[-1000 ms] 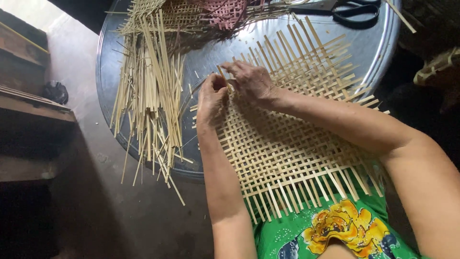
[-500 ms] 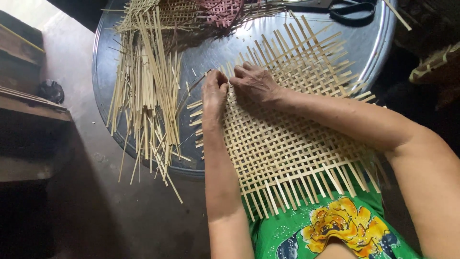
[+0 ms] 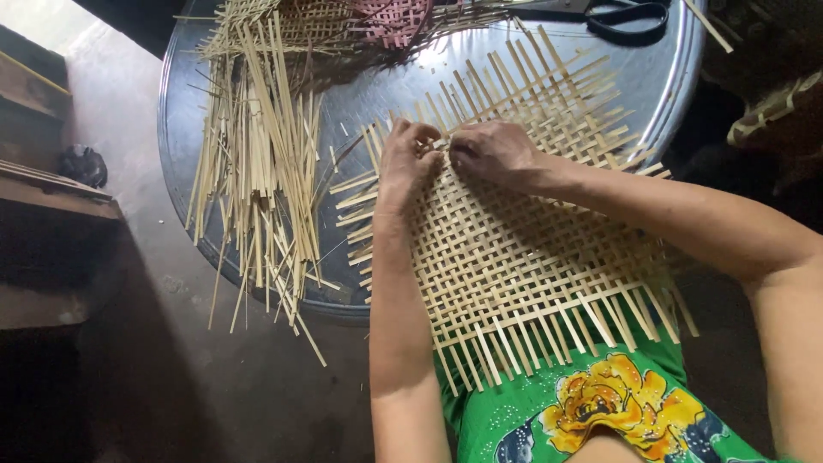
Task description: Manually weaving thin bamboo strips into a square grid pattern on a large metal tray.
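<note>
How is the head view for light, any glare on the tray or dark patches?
Head view: sharp overall; daylight sheen on the round metal tray near the black-handled scissors; the floor at lower left lies in deep shadow; both hands, left hand and right hand, are evenly lit.

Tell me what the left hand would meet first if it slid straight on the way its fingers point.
The left hand points away from the body over the woven bamboo mat. Going on, it would probably cross the mat's loose strip ends, then bare metal tray; depth is uncertain.

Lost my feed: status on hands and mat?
Both hands, left and right, pinching strips on woven mat. Loose strips lie left, clear.
</note>
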